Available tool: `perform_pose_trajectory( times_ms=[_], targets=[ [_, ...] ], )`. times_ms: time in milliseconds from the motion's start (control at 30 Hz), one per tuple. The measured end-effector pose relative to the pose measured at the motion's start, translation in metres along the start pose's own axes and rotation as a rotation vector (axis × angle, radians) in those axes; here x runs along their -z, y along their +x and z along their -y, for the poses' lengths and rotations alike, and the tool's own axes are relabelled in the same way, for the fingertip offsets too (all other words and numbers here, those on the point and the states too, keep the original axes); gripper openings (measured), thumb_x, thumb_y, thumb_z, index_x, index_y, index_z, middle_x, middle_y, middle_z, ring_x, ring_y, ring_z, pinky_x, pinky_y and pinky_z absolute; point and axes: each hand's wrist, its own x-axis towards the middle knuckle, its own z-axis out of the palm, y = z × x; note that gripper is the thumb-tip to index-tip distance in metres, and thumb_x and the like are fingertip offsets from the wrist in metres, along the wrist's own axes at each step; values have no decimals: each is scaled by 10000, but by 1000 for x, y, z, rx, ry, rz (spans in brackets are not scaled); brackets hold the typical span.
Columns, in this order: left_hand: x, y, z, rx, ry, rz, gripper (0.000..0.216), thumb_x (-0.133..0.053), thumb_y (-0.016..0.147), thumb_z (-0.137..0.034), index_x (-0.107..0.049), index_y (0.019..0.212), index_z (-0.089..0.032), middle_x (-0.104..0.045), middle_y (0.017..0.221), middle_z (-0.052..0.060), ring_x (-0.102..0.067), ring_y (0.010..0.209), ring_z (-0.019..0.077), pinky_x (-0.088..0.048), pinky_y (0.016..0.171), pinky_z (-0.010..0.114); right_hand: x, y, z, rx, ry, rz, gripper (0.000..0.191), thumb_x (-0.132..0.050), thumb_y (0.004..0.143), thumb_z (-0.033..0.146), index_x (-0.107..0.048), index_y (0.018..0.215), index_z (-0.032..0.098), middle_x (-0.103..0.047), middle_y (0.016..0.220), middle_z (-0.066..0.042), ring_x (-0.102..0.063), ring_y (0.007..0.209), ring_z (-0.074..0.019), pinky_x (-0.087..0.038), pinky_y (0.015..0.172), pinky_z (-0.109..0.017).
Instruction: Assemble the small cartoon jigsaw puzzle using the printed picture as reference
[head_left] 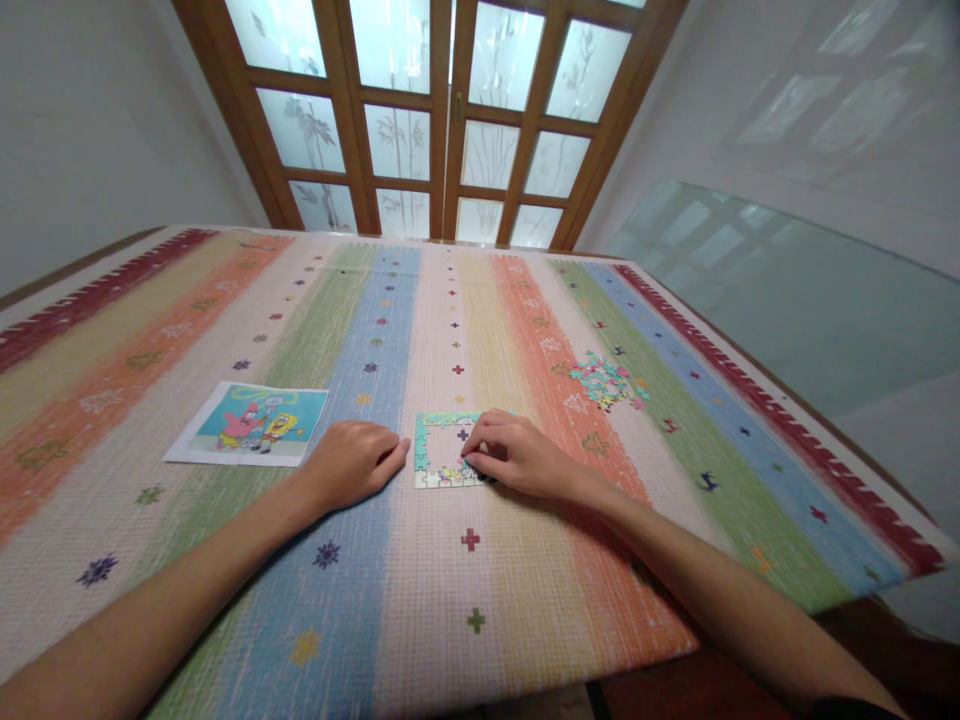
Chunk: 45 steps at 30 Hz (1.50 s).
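Note:
A partly assembled jigsaw puzzle (pixel 421 452) lies flat on the striped tablecloth, its border pieces joined around an open middle where the cloth shows through. My right hand (pixel 517 452) rests over the puzzle's right side and hides part of it. Its thumb and fingers pinch what looks like a small puzzle piece at the inner edge of the border, mostly covered by the fingertips. Just left of the puzzle, my left hand (pixel 358 462) lies on the cloth with its fingers curled in and the thumb pointing at the border. Nothing shows in it.
Loose puzzle pieces (pixel 606 380) lie in a heap to the right, beyond my right hand. A printed cartoon picture (pixel 251 422) sits on the left. The striped tablecloth (pixel 442 620) covers the table. Behind stand wooden doors with glass panes (pixel 397 140).

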Motion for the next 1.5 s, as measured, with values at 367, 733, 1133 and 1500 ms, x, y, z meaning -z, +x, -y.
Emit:
perform_pose_trajectory(
  times_ms=[367, 733, 1133, 1500],
  targets=[
    [2, 1, -2, 5, -17, 2, 517, -390, 1027, -351, -580, 581, -173, -591, 550, 35, -493, 508, 146, -306, 549, 296, -2, -1, 0, -21, 32, -15, 63, -702, 920, 184, -739, 870, 176, -635, 850, -41, -572, 783, -157, -441, 743, -299],
    [0, 0, -1, 0, -10, -11, 523, -379, 1029, -351, -573, 575, -179, -578, 543, 32, -473, 494, 148, -309, 541, 301, 22, -6, -5, 12, 51, -131, 127, -614, 949, 245, -717, 884, 208, -675, 865, -56, -603, 819, -188, -460, 773, -338],
    [2, -1, -1, -4, -6, -21, 518, -371, 1031, -353, -528, 564, -191, -550, 525, 27, -471, 494, 150, -286, 534, 296, 92, -26, -81, -189, -162, -605, 226, -565, 891, 337, -759, 931, 227, -758, 901, -71, -630, 760, -208, -465, 711, -347],
    [1, 0, 0, -20, 6, -23, 523, -367, 1037, -344, -534, 567, -190, -554, 515, 28, -483, 491, 154, -270, 550, 306, 134, -74, -148, -391, -378, -642, 174, -569, 796, 243, -741, 794, 222, -715, 813, -90, -618, 701, -229, -486, 730, -388]
  ],
)
